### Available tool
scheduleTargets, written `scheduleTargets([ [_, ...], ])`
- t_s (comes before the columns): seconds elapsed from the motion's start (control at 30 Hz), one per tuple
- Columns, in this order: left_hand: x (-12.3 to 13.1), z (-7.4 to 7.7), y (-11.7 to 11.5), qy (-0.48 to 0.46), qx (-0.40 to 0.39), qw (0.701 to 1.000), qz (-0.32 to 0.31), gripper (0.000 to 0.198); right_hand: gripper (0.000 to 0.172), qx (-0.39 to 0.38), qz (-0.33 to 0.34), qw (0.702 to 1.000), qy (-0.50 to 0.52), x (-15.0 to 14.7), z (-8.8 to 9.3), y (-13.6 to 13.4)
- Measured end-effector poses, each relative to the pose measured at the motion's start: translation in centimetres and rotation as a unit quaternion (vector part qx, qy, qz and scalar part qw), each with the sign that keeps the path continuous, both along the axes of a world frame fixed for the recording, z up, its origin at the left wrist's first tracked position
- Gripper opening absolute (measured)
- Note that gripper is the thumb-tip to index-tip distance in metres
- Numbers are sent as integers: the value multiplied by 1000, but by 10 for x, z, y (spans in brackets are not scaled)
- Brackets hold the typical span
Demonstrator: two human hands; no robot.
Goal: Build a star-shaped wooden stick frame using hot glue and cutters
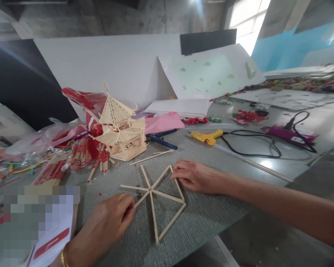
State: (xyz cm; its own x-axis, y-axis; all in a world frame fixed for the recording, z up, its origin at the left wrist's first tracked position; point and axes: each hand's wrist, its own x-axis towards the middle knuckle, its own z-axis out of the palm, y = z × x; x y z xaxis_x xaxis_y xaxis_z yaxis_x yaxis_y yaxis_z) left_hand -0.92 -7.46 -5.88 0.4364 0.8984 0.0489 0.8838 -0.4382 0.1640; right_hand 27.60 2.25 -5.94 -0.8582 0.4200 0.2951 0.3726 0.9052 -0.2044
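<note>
A star-shaped frame of wooden sticks point(153, 217) lies on the grey table, its several spokes meeting at one hub. Two outer sticks join spoke ends along its right side. My left hand point(110, 218) is closed on the end of the lower-left spoke, the fingertips partly hidden by the curled hand. At the upper-right corner, my right hand point(196, 177) pinches the top of an outer stick point(179, 187) where it meets a spoke. Behind the frame stands a small pavilion model point(125, 133) built of similar sticks, with loose sticks point(151, 157) in front of it.
Blue pliers point(163, 139) and a yellow glue gun point(207, 137) lie beyond my hands. The gun's black cord runs to a purple power strip point(292, 133). Bundled sticks in red wrappers point(79, 154) are at left. The table edge runs along the lower right.
</note>
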Motion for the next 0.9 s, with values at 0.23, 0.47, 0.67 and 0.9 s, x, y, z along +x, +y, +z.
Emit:
scheduleTargets([
  [0.23, -6, 2, 2, -23, -9, 1000, -5, 18, 27, 30, -35, 999, 19, 10, 0, -3],
  [0.47, -4, 18, 16, -65, -19, 992, -102, 27, 20, 40, -32, 996, 75, -6, 0, -69],
  [0.67, 11, 13, 17, -32, -44, 983, -177, 27, 18, 14, -33, 999, 34, -32, -15, -103],
  [0.9, 18, -1, 12, -40, 13, 981, -191, 18, 15, 34, -48, 997, 45, -30, -21, -106],
])
